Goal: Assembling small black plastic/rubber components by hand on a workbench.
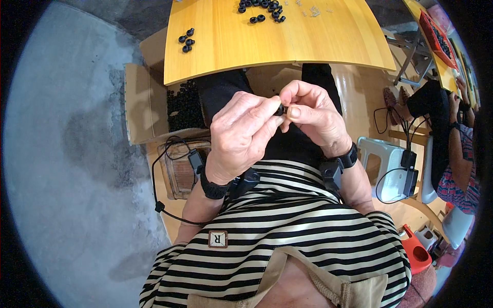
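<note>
My left hand (241, 136) and right hand (310, 118): fingers pinched shut together on one small black ring (280, 110), held above my lap. Yellow surface (308, 43) ahead: loose black rings (264, 9). Cardboard box (149, 110) of rings, at left.

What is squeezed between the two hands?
In the head view, a small black ring sits pinched between the fingertips of the left hand and the right hand, held above the lap, near the edge of the wooden table.
</note>
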`<state>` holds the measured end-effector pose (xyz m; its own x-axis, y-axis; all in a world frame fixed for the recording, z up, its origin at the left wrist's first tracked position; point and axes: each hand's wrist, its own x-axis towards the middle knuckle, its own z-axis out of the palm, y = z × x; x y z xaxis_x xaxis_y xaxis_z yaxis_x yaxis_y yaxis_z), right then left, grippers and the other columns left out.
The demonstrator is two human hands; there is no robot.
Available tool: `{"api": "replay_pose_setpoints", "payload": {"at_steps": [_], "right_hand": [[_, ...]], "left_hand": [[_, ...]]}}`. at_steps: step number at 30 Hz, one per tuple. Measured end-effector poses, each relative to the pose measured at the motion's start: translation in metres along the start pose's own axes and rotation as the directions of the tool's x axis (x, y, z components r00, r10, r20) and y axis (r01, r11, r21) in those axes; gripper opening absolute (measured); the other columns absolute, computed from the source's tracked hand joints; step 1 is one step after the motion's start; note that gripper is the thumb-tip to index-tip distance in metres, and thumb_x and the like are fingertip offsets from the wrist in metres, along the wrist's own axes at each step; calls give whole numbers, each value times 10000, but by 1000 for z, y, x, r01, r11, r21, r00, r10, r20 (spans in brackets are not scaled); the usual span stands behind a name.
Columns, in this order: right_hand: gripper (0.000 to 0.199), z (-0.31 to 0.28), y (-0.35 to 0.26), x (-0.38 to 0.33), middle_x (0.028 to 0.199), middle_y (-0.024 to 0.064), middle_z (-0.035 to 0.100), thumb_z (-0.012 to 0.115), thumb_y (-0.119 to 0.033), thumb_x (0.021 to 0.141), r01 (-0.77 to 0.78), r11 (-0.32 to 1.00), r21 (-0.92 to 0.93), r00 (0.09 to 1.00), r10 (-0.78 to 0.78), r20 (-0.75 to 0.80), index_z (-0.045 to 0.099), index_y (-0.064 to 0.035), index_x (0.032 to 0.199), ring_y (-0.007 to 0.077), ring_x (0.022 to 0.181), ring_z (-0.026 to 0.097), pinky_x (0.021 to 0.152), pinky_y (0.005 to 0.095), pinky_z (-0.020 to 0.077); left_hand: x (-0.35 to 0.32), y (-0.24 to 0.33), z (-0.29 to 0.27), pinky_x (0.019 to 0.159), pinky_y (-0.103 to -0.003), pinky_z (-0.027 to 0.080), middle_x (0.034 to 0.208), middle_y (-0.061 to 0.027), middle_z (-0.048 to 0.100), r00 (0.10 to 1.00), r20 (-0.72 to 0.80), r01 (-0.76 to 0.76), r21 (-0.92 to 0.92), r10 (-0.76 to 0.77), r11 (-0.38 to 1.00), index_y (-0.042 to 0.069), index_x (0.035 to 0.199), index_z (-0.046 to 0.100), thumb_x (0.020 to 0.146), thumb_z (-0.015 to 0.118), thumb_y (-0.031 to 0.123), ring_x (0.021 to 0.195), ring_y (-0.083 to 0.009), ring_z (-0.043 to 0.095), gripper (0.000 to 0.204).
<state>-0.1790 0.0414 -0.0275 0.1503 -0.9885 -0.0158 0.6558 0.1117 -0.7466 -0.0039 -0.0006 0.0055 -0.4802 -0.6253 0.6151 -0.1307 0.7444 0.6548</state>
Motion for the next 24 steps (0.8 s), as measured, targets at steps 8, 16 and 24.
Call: {"api": "replay_pose_setpoints", "payload": {"at_steps": [8,16,24], "right_hand": [[252,2,3,-2,814,54,632,712,-187,828,-20,999,24,996,18,85,644,18,958,130,665,588,614,249,483],[178,9,4,-3,671,-18,524,654,-175,835,116,990,-75,990,-109,94,628,1,819,44,583,407,508,211,291],[219,14,8,1,602,-49,445,612,-216,867,-74,988,137,996,67,55,531,-72,724,25,491,301,440,204,208]], "left_hand": [[-1,0,2,716,-323,456,874,-54,596,999,-51,-17,-56,14,998,22,978,723,641,777,-10,821,-227,551,342],[0,2,4,786,-365,486,893,-88,615,995,-47,-86,-82,82,993,19,997,724,663,805,79,881,-259,572,348],[-6,0,8,715,-302,486,905,-75,592,995,-98,7,-135,-21,991,4,976,711,654,790,-26,863,-227,568,334]]}}
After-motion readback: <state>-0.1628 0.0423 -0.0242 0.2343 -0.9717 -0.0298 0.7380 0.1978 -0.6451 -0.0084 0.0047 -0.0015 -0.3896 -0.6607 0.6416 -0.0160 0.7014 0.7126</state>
